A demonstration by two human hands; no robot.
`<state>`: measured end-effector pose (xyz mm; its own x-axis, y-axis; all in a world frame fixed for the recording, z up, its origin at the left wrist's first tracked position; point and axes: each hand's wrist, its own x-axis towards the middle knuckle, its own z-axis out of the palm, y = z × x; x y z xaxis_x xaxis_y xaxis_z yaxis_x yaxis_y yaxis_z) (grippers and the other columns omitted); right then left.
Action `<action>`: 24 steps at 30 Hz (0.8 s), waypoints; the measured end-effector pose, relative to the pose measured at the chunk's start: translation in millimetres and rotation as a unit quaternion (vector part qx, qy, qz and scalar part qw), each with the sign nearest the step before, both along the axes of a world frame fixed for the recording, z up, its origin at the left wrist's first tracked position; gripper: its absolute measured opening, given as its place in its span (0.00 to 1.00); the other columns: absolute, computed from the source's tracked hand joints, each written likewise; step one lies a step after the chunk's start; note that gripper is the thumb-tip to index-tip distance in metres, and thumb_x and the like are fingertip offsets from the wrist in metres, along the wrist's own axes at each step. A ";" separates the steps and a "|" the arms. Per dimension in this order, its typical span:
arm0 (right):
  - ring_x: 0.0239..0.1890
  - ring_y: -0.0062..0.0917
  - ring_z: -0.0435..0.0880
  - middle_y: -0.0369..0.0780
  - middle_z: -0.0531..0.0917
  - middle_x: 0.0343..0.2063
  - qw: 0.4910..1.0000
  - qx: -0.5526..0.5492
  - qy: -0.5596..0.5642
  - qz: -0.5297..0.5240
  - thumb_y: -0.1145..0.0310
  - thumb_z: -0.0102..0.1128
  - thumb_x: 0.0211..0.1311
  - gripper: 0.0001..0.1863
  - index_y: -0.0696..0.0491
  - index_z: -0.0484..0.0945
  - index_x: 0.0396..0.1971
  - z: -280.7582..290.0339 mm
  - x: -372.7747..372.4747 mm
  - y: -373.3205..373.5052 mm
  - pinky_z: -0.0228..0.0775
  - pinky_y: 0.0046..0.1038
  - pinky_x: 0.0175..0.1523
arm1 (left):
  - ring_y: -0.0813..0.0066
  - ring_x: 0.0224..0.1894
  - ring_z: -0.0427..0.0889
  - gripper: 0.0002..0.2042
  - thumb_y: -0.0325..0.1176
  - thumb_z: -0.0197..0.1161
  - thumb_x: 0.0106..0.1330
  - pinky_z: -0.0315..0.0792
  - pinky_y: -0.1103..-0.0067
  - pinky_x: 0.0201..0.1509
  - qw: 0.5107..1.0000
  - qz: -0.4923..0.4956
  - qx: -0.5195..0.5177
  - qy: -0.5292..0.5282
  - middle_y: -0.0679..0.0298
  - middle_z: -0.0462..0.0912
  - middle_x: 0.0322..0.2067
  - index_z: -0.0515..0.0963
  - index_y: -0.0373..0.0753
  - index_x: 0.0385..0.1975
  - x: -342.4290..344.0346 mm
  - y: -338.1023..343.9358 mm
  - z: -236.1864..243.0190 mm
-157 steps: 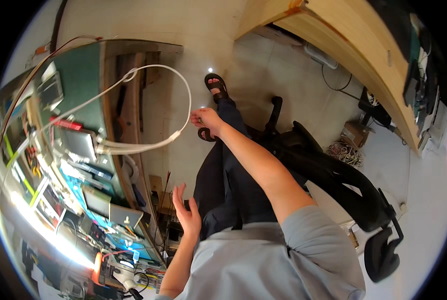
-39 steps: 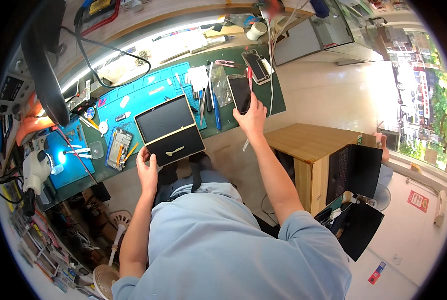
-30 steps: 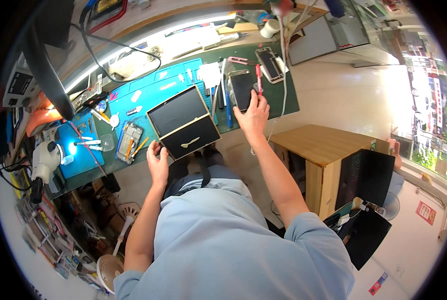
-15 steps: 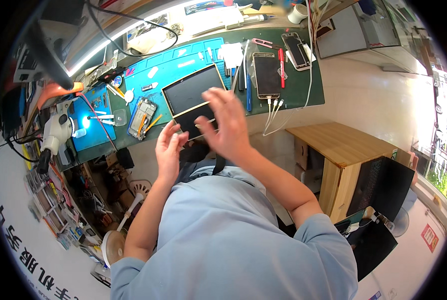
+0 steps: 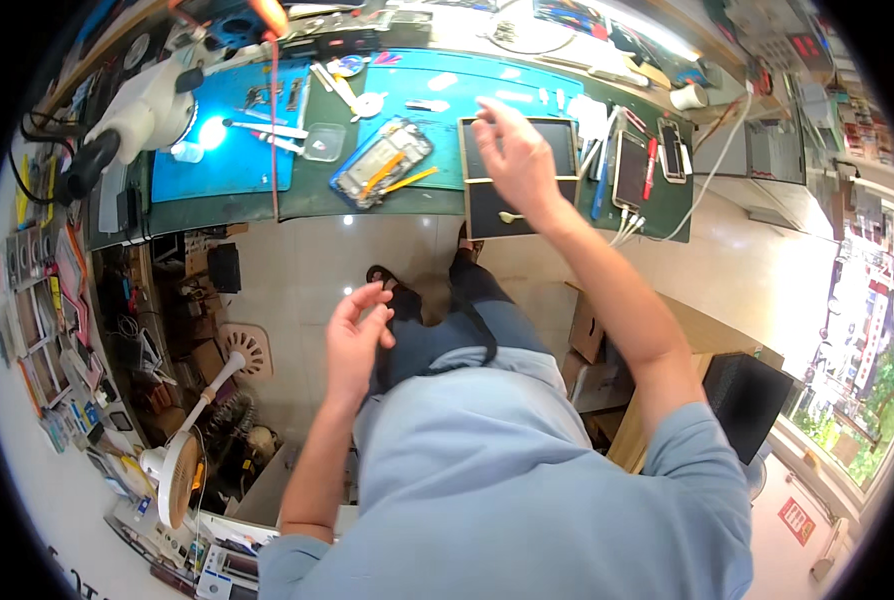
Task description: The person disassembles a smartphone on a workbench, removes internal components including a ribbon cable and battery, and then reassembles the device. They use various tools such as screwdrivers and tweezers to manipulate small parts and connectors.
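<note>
My right hand is over an open flat box-like thing with two dark panels and a thin gold rim. Its fingers are spread and hold nothing visible; whether they touch the dark panel is unclear. On the nearer panel lies a small pale piece. My left hand hangs in the air in front of the bench, above my lap, fingers loosely curled and apart, nothing visible in them. Left of the box, an opened phone with a blue edge and bared insides lies with yellow strips on it.
Right of the box are a phone with white cables, a red pen, a blue tool and another phone. A lit microscope stands at the left above a blue mat. A clear dish sits nearby.
The view has swung left. My left hand has come away from the box's near edge toward my body. My right hand has reached farther out over the box.
</note>
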<state>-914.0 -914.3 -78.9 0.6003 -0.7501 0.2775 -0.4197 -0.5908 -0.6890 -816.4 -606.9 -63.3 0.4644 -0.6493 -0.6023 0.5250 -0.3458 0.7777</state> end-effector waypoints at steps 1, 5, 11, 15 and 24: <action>0.42 0.41 0.86 0.46 0.86 0.42 0.999 0.033 0.017 -0.005 0.62 0.60 0.69 0.19 0.57 0.78 0.53 4.1 14.1 -7.4 0.77 0.37 0.51 | 0.74 0.42 0.85 0.16 0.23 0.58 0.71 0.76 0.77 0.56 1.000 0.013 0.007 -0.001 0.56 0.78 0.55 0.73 0.30 0.58 -3.3 25.2 -30.8; 0.43 0.43 0.84 0.47 0.85 0.40 0.994 -0.101 0.042 0.007 0.59 0.56 0.70 0.19 0.58 0.77 0.52 -24.4 73.0 -73.8 0.76 0.40 0.51 | 0.42 0.69 0.64 0.25 0.37 0.65 0.65 0.58 0.61 0.74 0.930 -0.220 0.141 -0.259 0.42 0.63 0.68 0.72 0.36 0.62 -30.9 141.8 -153.8; 0.48 0.47 0.82 0.55 0.82 0.48 0.951 -0.283 0.115 -0.057 0.60 0.52 0.70 0.18 0.59 0.80 0.48 -80.3 142.5 -218.3 0.73 0.42 0.53 | 0.46 0.76 0.51 0.34 0.54 0.56 0.73 0.53 0.64 0.76 0.940 -0.167 0.290 -0.059 0.45 0.47 0.76 0.59 0.43 0.74 -73.7 183.6 -166.7; 0.38 0.49 0.81 0.54 0.82 0.42 0.938 -0.260 0.215 -0.075 0.58 0.54 0.69 0.19 0.60 0.80 0.44 -88.8 161.4 -275.9 0.73 0.45 0.46 | 0.44 0.75 0.53 0.33 0.52 0.56 0.73 0.55 0.62 0.75 0.938 -0.144 0.306 -0.070 0.45 0.48 0.75 0.60 0.43 0.73 -90.6 171.0 -159.8; 0.36 0.44 0.79 0.51 0.81 0.40 0.932 -0.220 0.275 -0.090 0.60 0.55 0.69 0.16 0.59 0.80 0.42 -99.9 200.7 -322.7 0.71 0.41 0.43 | 0.43 0.73 0.57 0.31 0.49 0.58 0.72 0.57 0.60 0.73 0.927 -0.140 0.333 -0.105 0.48 0.51 0.74 0.62 0.43 0.71 -102.5 129.7 -151.6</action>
